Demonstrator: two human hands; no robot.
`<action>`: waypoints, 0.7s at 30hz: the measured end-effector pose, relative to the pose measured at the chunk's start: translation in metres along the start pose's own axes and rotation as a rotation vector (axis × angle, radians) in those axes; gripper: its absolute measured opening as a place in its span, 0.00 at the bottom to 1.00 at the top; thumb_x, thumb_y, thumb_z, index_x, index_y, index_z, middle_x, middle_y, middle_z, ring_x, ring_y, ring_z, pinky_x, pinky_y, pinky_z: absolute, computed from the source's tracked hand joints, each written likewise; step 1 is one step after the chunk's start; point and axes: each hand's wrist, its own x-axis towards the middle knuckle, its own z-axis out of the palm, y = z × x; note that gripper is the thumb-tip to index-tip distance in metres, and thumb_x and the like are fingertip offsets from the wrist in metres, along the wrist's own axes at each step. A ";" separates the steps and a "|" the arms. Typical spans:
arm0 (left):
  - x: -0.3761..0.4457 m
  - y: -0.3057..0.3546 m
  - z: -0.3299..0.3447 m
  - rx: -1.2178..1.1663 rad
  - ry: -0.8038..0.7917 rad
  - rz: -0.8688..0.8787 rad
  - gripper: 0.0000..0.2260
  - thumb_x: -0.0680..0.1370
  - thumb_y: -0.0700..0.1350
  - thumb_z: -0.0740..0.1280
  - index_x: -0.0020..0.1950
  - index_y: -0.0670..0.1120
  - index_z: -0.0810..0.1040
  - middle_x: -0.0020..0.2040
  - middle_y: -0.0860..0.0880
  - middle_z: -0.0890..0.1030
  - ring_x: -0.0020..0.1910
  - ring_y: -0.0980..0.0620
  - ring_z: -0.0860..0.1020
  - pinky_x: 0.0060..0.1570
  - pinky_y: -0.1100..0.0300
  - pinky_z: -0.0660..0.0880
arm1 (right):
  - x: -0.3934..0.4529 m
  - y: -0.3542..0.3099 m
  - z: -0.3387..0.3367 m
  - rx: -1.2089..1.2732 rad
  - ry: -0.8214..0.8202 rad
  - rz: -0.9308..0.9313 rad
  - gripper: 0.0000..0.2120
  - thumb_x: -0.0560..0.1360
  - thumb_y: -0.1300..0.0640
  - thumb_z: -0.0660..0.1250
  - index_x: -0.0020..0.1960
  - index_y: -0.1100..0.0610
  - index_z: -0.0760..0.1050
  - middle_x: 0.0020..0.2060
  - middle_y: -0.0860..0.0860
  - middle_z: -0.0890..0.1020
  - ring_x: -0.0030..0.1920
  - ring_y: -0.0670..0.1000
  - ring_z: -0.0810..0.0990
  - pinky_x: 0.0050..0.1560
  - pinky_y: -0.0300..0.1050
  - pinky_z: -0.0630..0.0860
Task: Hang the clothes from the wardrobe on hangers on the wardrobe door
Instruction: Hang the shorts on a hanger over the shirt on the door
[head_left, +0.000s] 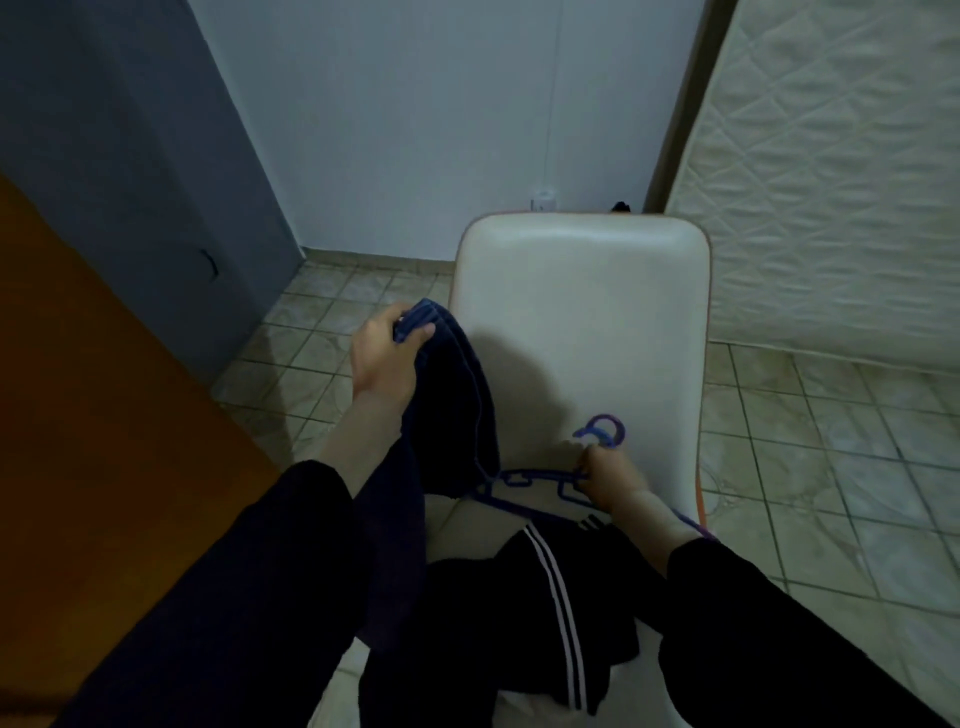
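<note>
You are mid-way through dressing a hanger; your left hand (387, 358) pinches the navy garment (452, 410) at centre frame, your right hand (605, 480) is curled round the purple hanger (540, 480) just below it; next, feed the hanger's arm into the cloth.

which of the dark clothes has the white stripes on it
The black garment lying on the chair seat nearest the camera. The navy garment gripped by the left hand is plain, without stripes.

Navy garment (457, 405) draped beside purple hanger (540, 480)
</note>
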 end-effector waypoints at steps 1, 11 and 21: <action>0.000 -0.006 0.003 -0.002 0.011 0.006 0.08 0.75 0.42 0.68 0.53 0.42 0.79 0.45 0.47 0.79 0.46 0.51 0.76 0.44 0.60 0.71 | 0.001 0.005 0.008 -0.007 -0.002 0.038 0.21 0.77 0.59 0.61 0.68 0.62 0.62 0.65 0.60 0.71 0.63 0.60 0.73 0.60 0.52 0.72; -0.013 -0.062 0.028 0.191 0.064 0.074 0.12 0.75 0.44 0.68 0.56 0.40 0.78 0.51 0.41 0.80 0.51 0.44 0.76 0.44 0.60 0.67 | 0.011 0.035 0.065 0.019 0.036 0.131 0.33 0.76 0.61 0.63 0.75 0.60 0.48 0.74 0.57 0.56 0.72 0.59 0.60 0.69 0.61 0.62; -0.012 -0.066 0.036 0.150 0.075 0.100 0.11 0.75 0.43 0.68 0.55 0.40 0.79 0.50 0.41 0.81 0.49 0.45 0.77 0.44 0.58 0.70 | 0.030 0.033 0.085 0.349 0.233 0.285 0.25 0.73 0.63 0.66 0.65 0.59 0.59 0.63 0.59 0.74 0.66 0.60 0.70 0.70 0.63 0.57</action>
